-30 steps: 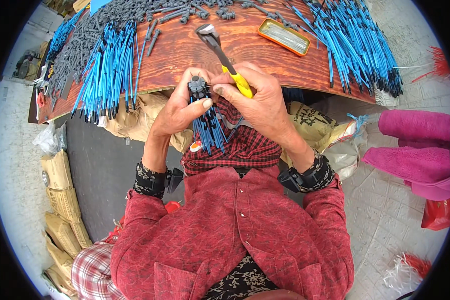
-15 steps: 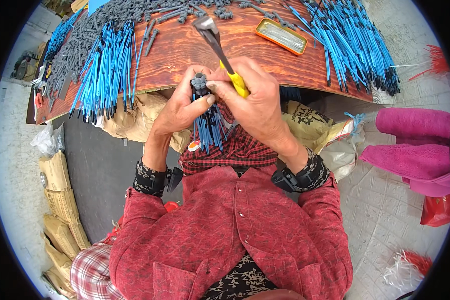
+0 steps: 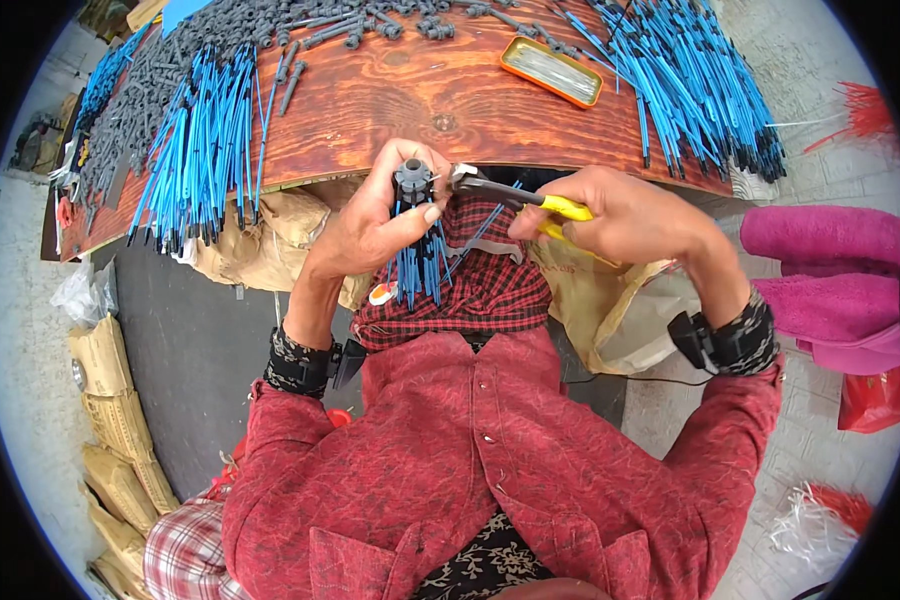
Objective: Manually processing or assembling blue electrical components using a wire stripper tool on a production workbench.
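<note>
My left hand (image 3: pixel 378 218) is closed round a dark grey notched plastic hub (image 3: pixel 413 176), its round opening facing up. Thin blue rods (image 3: pixel 418 268) hang in a bunch beneath the hub, over the red-and-black checked cloth on my lap. Out to the right, my right hand (image 3: pixel 635 215) grips yellow-handled pliers (image 3: pixel 515 193). Their dark metal jaws point left and sit right beside the hub, close to my left fingertips. A thin bright bit of wire seems to show between the hub and the jaws; whether they are clamped on it I cannot make out.
Ahead is a wooden table (image 3: pixel 370 115) with heaps of grey plastic parts (image 3: pixel 150 115), blue rods at left (image 3: pixel 205 140) and right (image 3: pixel 685 85), and a tin of thin wires (image 3: pixel 553 70). Sacks (image 3: pixel 600 300) hang below its edge. Pink towels (image 3: pixel 820 235) are at the right.
My right hand has swung right and outward, away from the hub. The pliers have turned from jaws-up to level, jaws now at the hub. My left hand still holds the hub.
</note>
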`<state>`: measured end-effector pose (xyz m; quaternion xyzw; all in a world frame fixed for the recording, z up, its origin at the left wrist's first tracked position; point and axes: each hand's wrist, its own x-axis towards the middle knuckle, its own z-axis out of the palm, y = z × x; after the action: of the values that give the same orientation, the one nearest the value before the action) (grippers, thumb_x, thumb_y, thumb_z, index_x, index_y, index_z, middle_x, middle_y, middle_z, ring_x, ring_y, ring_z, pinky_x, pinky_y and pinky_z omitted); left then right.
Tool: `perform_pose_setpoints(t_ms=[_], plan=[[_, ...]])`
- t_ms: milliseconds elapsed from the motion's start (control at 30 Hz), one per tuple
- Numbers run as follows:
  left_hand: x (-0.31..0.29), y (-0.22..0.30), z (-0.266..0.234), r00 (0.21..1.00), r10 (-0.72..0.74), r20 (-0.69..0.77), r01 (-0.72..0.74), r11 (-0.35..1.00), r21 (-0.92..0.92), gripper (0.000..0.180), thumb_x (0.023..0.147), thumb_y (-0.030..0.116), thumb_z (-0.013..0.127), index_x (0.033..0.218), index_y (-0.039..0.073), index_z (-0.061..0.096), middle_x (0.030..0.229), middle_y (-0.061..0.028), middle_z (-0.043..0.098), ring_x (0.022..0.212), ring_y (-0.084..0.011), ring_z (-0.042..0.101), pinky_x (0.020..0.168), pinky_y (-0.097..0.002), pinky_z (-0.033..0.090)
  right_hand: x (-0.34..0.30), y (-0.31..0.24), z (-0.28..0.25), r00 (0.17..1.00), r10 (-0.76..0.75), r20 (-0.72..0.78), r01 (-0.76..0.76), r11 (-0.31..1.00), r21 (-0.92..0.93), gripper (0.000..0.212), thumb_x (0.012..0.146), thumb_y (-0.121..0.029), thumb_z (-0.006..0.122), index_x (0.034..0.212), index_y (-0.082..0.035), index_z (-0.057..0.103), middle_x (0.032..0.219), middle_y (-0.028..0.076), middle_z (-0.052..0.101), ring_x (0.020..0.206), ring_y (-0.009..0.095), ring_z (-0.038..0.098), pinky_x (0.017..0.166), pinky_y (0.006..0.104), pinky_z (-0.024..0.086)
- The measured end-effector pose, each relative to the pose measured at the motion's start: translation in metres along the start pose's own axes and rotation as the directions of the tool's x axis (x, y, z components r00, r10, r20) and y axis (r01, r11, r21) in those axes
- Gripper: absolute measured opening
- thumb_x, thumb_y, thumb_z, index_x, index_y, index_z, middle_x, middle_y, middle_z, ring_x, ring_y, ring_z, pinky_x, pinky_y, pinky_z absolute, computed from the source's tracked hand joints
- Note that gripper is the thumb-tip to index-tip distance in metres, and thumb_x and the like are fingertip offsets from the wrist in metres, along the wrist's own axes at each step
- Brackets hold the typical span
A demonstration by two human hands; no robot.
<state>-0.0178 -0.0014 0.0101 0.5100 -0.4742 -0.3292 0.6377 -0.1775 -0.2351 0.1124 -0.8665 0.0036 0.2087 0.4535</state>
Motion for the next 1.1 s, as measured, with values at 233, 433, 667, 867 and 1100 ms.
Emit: perform_pose_setpoints(t_ms=[233,433,667,867,1100], plan=[[-0.002,-0.004,0.003,0.999,-0.019,0.051,0.016,0.997,0.069,0.032,0.092,0.006,0.065,0.115,0.008,0.042,0.114,-0.0063,0.050,0.101,-0.0131,0.050,0.089,-0.0312,0.043,-0.002,-0.003,-0.016,0.958,0.068,0.278,-0.148,0.949,0.280,0.031,0.093,0.003,0.054,0.120,0.003,0.070,0.114,0.010,0.073,0.104,0.015,0.069,0.096,0.0302,0.054],[-0.003,-0.001,0.003,0.998,-0.020,0.063,0.016,0.997,0.069,0.033,0.092,0.008,0.066,0.115,0.008,0.042,0.116,-0.0072,0.050,0.101,-0.0128,0.048,0.090,-0.0316,0.041,0.002,-0.010,-0.020,0.943,0.042,0.330,-0.123,0.965,0.230,0.029,0.095,0.000,0.058,0.121,0.004,0.068,0.113,0.010,0.072,0.103,0.016,0.068,0.095,0.0304,0.054],[-0.006,-0.002,-0.002,0.998,-0.005,0.057,0.001,0.998,0.068,0.036,0.091,0.009,0.067,0.116,0.008,0.041,0.116,-0.0079,0.051,0.099,-0.0127,0.047,0.089,-0.0311,0.041,0.003,-0.004,-0.008,0.964,-0.004,0.264,-0.113,0.898,0.426,0.031,0.101,-0.029,0.066,0.096,0.001,0.067,0.088,0.002,0.066,0.085,0.010,0.061,0.081,0.0288,0.052],[-0.006,-0.001,-0.003,0.998,0.015,0.060,-0.018,0.999,0.041,0.037,0.090,0.007,0.065,0.116,0.008,0.039,0.114,-0.0108,0.051,0.100,-0.0158,0.049,0.091,-0.0349,0.042,0.005,0.019,0.027,0.987,-0.136,-0.082,0.135,0.991,-0.019,0.043,0.100,-0.043,0.065,0.088,-0.002,0.060,0.067,0.008,0.053,0.063,0.018,0.049,0.059,0.0360,0.043],[-0.010,0.000,-0.004,0.997,0.049,0.052,-0.049,0.999,0.002,0.037,0.089,0.008,0.066,0.115,0.008,0.040,0.112,-0.0112,0.052,0.100,-0.0171,0.049,0.092,-0.0357,0.042,0.021,0.045,0.059,0.889,-0.369,-0.272,0.321,0.925,-0.205,0.039,0.096,-0.036,0.070,0.081,-0.002,0.058,0.068,0.015,0.051,0.062,0.035,0.053,0.057,0.0435,0.042]])
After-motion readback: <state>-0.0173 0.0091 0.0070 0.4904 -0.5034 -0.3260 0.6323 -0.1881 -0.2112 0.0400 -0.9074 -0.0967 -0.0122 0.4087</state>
